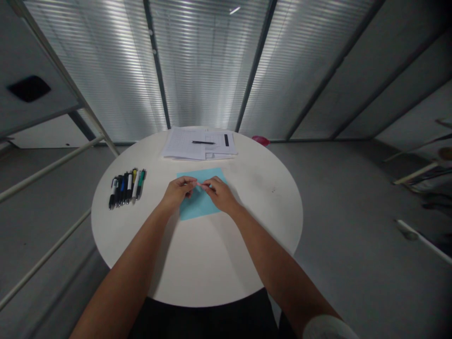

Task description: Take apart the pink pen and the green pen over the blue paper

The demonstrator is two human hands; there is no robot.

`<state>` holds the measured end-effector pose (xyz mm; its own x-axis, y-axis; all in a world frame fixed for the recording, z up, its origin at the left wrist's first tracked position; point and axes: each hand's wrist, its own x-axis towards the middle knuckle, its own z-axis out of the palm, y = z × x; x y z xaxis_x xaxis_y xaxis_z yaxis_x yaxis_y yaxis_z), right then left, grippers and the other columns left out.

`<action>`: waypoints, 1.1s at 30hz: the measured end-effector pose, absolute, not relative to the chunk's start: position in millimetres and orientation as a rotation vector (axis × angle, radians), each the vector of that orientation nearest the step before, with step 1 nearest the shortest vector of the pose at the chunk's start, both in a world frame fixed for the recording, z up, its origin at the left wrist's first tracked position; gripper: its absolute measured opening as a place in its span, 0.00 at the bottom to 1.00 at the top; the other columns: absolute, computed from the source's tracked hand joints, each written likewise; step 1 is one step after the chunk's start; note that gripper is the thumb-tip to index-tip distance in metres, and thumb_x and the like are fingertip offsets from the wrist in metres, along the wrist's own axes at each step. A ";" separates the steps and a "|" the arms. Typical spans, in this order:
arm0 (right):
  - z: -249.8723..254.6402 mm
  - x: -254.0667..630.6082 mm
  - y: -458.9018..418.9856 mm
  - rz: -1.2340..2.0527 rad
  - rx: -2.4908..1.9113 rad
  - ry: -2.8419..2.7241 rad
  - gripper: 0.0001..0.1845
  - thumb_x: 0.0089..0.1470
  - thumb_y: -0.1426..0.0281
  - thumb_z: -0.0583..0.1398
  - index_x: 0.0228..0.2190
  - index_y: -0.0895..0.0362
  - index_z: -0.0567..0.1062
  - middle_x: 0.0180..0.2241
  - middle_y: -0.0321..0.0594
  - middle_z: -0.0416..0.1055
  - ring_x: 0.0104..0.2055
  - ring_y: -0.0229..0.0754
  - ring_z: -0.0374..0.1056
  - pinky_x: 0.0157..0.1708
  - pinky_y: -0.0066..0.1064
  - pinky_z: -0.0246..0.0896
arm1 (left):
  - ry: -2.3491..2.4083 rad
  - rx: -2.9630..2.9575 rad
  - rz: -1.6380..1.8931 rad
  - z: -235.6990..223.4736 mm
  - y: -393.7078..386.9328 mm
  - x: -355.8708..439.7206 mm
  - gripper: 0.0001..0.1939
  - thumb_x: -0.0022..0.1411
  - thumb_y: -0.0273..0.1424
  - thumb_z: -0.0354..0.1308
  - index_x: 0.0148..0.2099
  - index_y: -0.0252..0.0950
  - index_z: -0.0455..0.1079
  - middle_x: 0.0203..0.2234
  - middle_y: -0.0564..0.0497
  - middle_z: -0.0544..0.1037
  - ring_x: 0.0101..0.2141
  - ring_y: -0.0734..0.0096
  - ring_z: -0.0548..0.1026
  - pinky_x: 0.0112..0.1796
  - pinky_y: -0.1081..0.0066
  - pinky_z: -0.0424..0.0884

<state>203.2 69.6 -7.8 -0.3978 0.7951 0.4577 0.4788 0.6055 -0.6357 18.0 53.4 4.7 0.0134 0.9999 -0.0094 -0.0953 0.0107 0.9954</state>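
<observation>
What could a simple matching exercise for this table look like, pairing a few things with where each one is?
Things:
1. Row of pens
2. Black pen
3. Light blue sheet
4. Pink object

Places:
A. Just past the far rim of the round white table
B. On the stack of papers
C. Beneath the left hand and right hand
D. Lying side by side on the table's left part

Right pairs: 1-D, 2-B, 3-C, 4-A.
</observation>
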 end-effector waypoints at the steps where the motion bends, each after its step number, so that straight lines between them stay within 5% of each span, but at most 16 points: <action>1: -6.8 203.4 69.4 0.523 -0.998 -2.081 0.13 0.63 0.61 0.53 0.39 0.54 0.74 0.37 0.39 0.70 0.40 0.37 0.67 0.41 0.30 0.62 | 1.125 1.126 1.242 4.7 53.5 18.2 0.18 0.48 0.38 0.67 0.39 0.33 0.74 0.19 0.54 0.71 0.19 0.76 0.67 0.23 0.72 0.61; 9: -6.0 203.2 69.6 0.543 -1.010 -2.064 0.14 0.63 0.61 0.53 0.41 0.54 0.75 0.39 0.40 0.70 0.40 0.37 0.67 0.40 0.29 0.63 | 1.222 1.173 1.254 4.3 55.1 20.8 0.14 0.51 0.40 0.65 0.28 0.33 0.70 0.15 0.55 0.67 0.17 0.77 0.63 0.21 0.73 0.58; 19: -12.1 202.5 72.8 0.509 -0.998 -2.078 0.05 0.57 0.68 0.59 0.37 0.54 0.71 0.37 0.38 0.70 0.40 0.39 0.66 0.40 0.30 0.62 | 1.092 1.096 1.285 -0.1 56.8 18.3 0.15 0.47 0.34 0.67 0.38 0.35 0.70 0.19 0.57 0.69 0.18 0.77 0.65 0.22 0.74 0.59; 24: -8.1 203.6 70.7 0.507 -1.028 -2.067 0.08 0.59 0.65 0.57 0.40 0.53 0.72 0.39 0.39 0.70 0.41 0.38 0.67 0.41 0.30 0.63 | 1.155 1.167 1.240 0.4 56.7 18.9 0.12 0.50 0.37 0.65 0.29 0.34 0.68 0.16 0.56 0.67 0.18 0.77 0.64 0.22 0.74 0.58; 33: -5.6 202.8 68.3 0.525 -1.031 -2.100 0.14 0.63 0.61 0.53 0.43 0.54 0.75 0.39 0.40 0.70 0.39 0.38 0.67 0.40 0.30 0.63 | 1.048 1.111 1.273 4.1 53.6 20.0 0.13 0.50 0.35 0.65 0.36 0.35 0.70 0.18 0.56 0.67 0.19 0.77 0.64 0.22 0.73 0.58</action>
